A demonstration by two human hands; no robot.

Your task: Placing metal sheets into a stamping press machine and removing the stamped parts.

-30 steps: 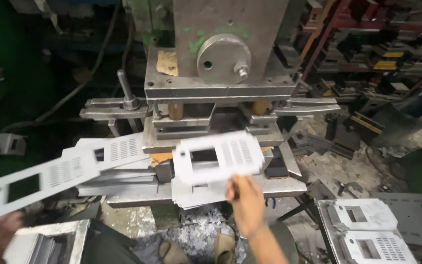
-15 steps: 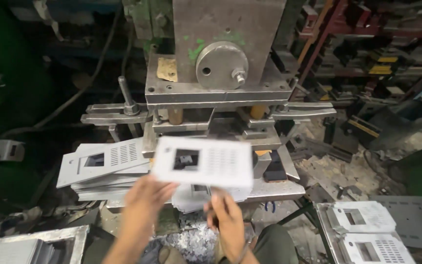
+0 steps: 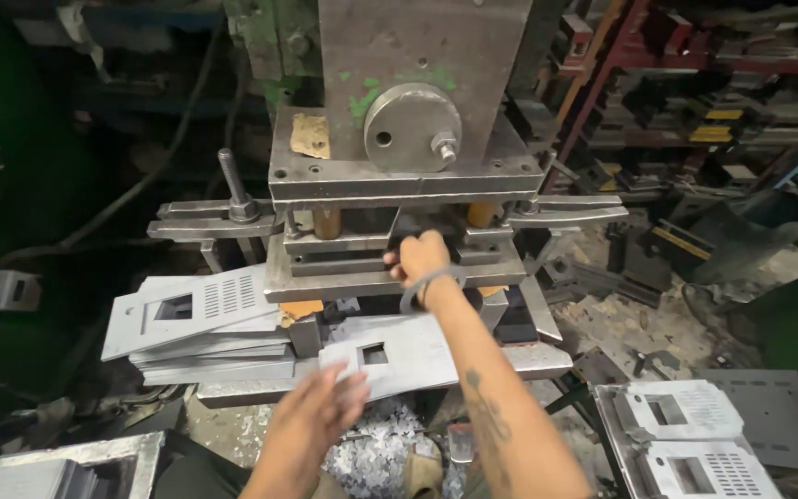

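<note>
A grey metal plate [image 3: 408,356] with a small square cut-out lies on the press bed, its far end pushed under the die block [image 3: 325,277]. My left hand [image 3: 320,416], blurred, grips the plate's near left corner. Above it, my right hand [image 3: 422,259], with a band on the wrist, reaches to the front of the die gap with its fingers curled; whether it grips anything is hidden. The heavy grey press head [image 3: 413,111] stands directly above.
A stack of punched, vented plates [image 3: 196,319] lies left of the die. More vented plates sit in a tray [image 3: 685,439] at lower right. Metal shavings [image 3: 376,457] pile up below the bed, and a metal bin [image 3: 57,467] is at lower left. Racks of tooling fill the right background.
The plate, held up in both hands earlier, has come down onto the bed and slid under the die. My right hand moved forward to the die; my left hand stayed at the near edge.
</note>
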